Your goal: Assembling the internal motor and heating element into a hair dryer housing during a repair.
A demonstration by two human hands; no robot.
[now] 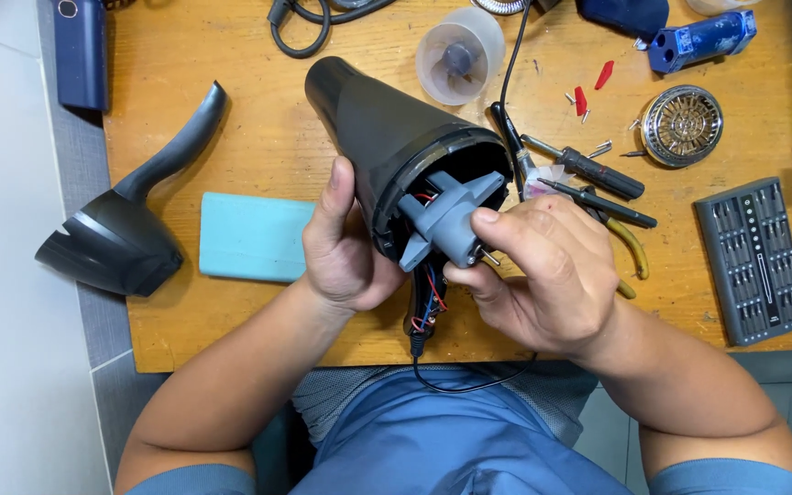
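Lying off the worktop's [231, 147] left edge a black handle shell [121, 229], teal block [254, 236] beside it, left hand [346, 243] wrapped around the black barrel [387, 137] mid-worktop near the front edge, right hand [543, 270] pinching the grey motor mount [446, 220] at the barrel's open end, bit case [752, 261] near the right edge.

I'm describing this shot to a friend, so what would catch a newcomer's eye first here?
First, the black cone-shaped housing at the centre of the wooden table, gripped by the left hand, while the right hand pinches the grey motor mount at its open end. Next, the curved black shell piece at the table's left edge and the grey screwdriver bit case on the right.
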